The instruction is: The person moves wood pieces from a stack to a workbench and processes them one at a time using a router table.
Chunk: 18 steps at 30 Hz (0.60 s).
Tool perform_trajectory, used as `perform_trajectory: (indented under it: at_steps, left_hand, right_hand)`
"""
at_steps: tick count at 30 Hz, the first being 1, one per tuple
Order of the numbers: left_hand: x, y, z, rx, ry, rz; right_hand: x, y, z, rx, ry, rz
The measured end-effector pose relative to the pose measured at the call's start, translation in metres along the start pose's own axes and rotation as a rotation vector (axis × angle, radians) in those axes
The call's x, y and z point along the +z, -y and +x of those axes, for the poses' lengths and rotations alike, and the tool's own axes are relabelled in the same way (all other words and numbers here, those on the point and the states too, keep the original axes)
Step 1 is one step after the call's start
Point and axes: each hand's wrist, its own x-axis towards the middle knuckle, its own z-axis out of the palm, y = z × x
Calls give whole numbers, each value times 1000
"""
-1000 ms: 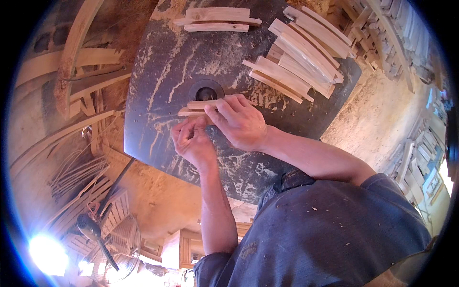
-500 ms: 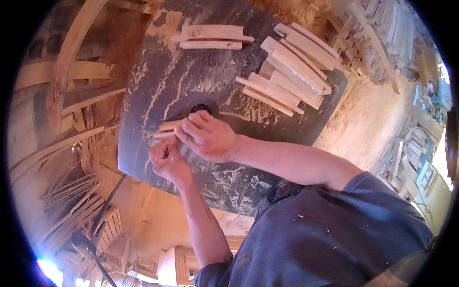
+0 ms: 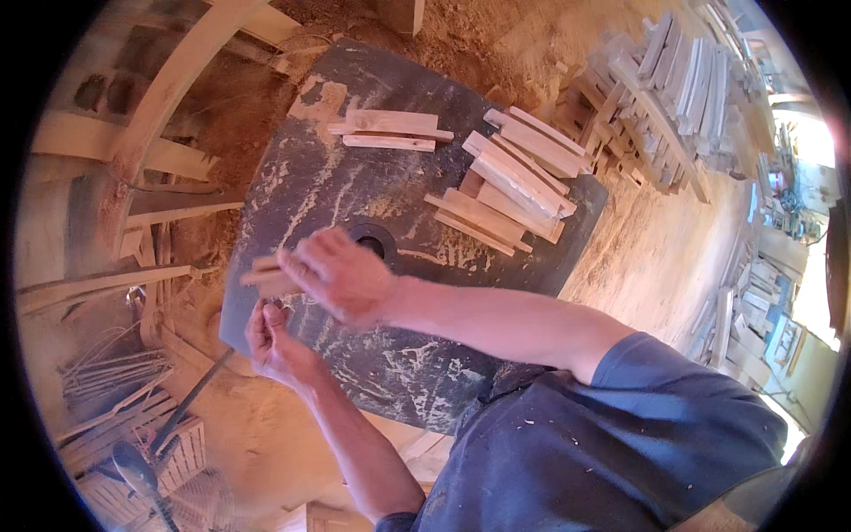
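My right hand (image 3: 341,279), a little blurred, reaches across the dark table and grips a short grooved wooden piece (image 3: 269,277) near the table's left edge. Just below it, my left hand (image 3: 282,344) is closed in a pinch. Whatever lies between its fingertips, if anything, I cannot make out. A dark round ring with a hole (image 3: 372,241) is set in the table (image 3: 372,355), just beyond my right wrist. Sawdust is smeared over the tabletop.
Wooden strips (image 3: 390,121) lie at the far side of the table, with a larger group of strips (image 3: 523,177) to the right. A wood pile (image 3: 665,97) rises beyond the right corner. Curved boards (image 3: 168,97) stand at the left, near a dark cable (image 3: 191,399).
Both hands have moved left, away from the round ring toward the table's left edge. The wooden piece has come along in my right hand. The whole view has shifted a little.
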Motion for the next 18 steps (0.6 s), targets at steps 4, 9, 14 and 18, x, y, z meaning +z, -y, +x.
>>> perform_trajectory:
  at_steps: [4, 9, 14, 18]
  left_hand:
    - [8, -6, -35, 77, 28, 5]
    - [7, -5, -75, 82, 107, -45]
    - [-5, 7, -94, 37, 127, -40]
    - [-16, 8, -100, 44, 120, 6]
  right_hand:
    - [-57, -54, 18, 35, -43, -151]
    - [-98, -125, 33, 205, 107, -462]
    - [-100, -125, 47, 420, 425, -513]
    - [-111, -117, 46, 331, 535, -467]
